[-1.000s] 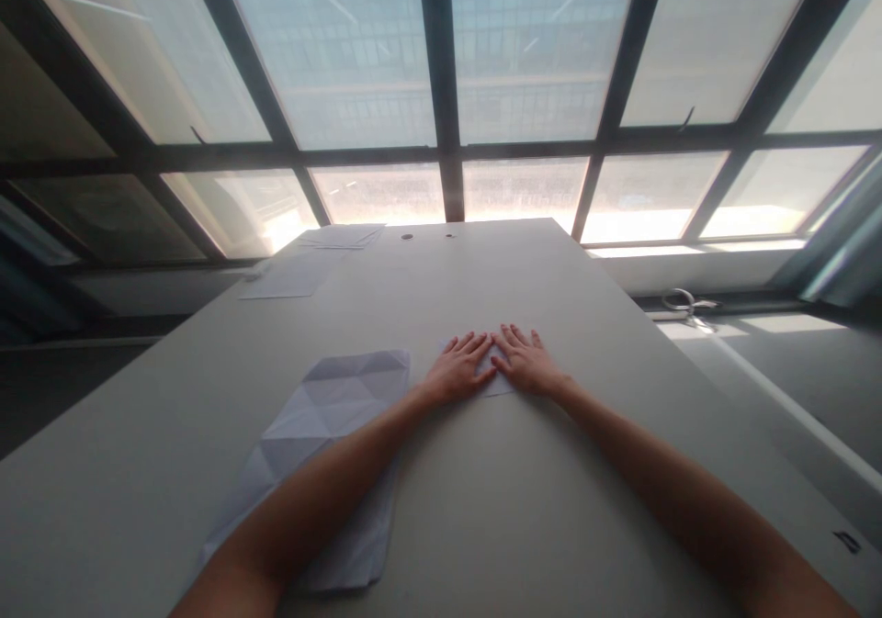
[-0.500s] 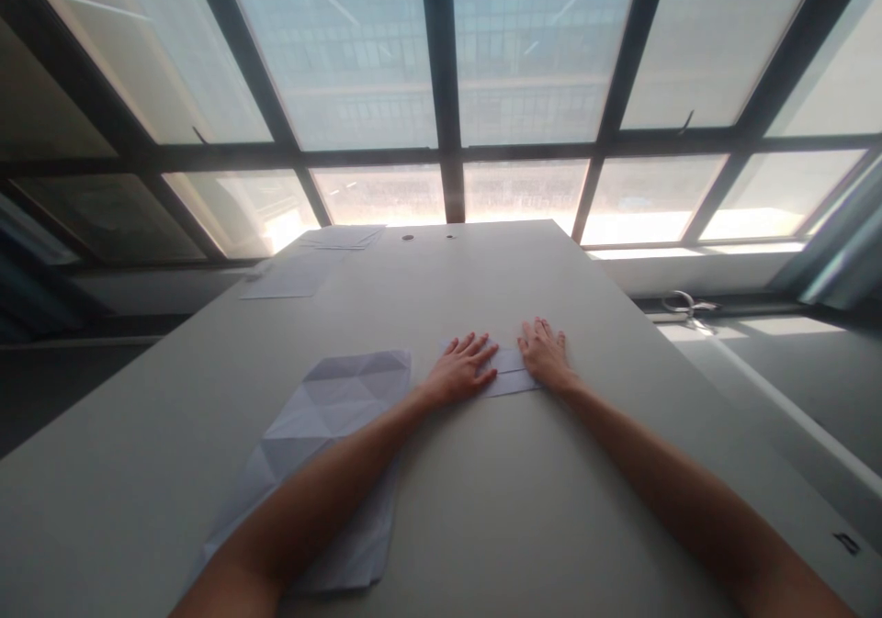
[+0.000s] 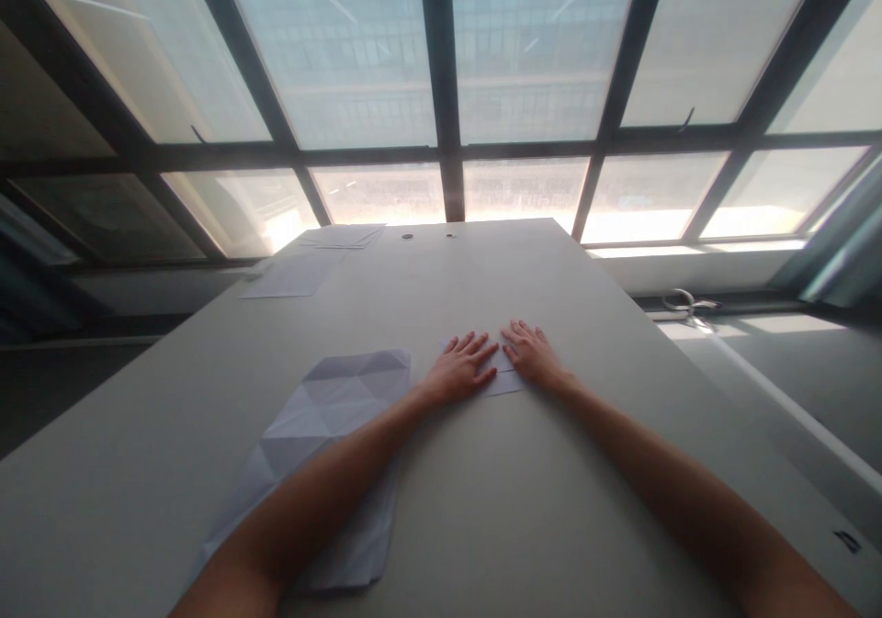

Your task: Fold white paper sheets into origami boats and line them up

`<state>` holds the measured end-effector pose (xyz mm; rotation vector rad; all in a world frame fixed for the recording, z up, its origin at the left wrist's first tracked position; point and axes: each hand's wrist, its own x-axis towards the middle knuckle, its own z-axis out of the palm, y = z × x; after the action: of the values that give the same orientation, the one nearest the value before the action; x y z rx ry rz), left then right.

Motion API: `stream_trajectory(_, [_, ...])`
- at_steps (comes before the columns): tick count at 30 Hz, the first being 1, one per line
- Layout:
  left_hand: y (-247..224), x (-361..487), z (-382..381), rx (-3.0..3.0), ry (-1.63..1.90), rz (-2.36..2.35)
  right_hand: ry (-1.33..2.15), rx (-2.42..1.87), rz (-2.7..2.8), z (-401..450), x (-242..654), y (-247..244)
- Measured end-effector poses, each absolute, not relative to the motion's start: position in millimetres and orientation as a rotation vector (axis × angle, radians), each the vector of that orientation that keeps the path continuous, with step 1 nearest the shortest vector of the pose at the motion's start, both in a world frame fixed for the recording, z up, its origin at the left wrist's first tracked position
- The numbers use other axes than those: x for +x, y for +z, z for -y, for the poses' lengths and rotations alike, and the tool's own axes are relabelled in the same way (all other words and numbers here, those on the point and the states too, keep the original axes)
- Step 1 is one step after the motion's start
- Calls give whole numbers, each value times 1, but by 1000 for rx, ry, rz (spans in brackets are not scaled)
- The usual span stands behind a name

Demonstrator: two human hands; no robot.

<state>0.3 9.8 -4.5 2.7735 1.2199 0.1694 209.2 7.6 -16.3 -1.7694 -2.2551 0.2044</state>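
Note:
A small piece of folded white paper (image 3: 504,382) lies on the white table (image 3: 482,508), mostly covered by my two hands. My left hand (image 3: 460,369) presses flat on its left part, fingers spread. On the right part rests my right hand (image 3: 532,353), palm down with its fingers stretched out. A strip of the paper with a crosswise fold line or edge shows between them. Under and beside my left forearm is a large creased sheet of paper (image 3: 358,388), marked with triangular folds.
Flat sheets of paper (image 3: 293,274) lie at the table's far left. Two small round holes sit near the far edge, one a cable hole (image 3: 407,236). Beyond stand dark-framed windows (image 3: 447,95). A metal ring-shaped object (image 3: 681,303) is off the table's right side.
My right hand has slid left along the paper, closer to my left hand, narrowing the strip between them. My left hand and the creased sheet have stayed in place.

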Motion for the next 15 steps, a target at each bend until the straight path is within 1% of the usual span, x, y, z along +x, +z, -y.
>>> stream_trajectory(7, [-2,0,-8,2763,175,-1222,187,-1865,2136,-10,211,-20])
stream_trajectory(15, [-1,1,-7,2741,184,-1235,182,-1851,2159,-6,210,-15])
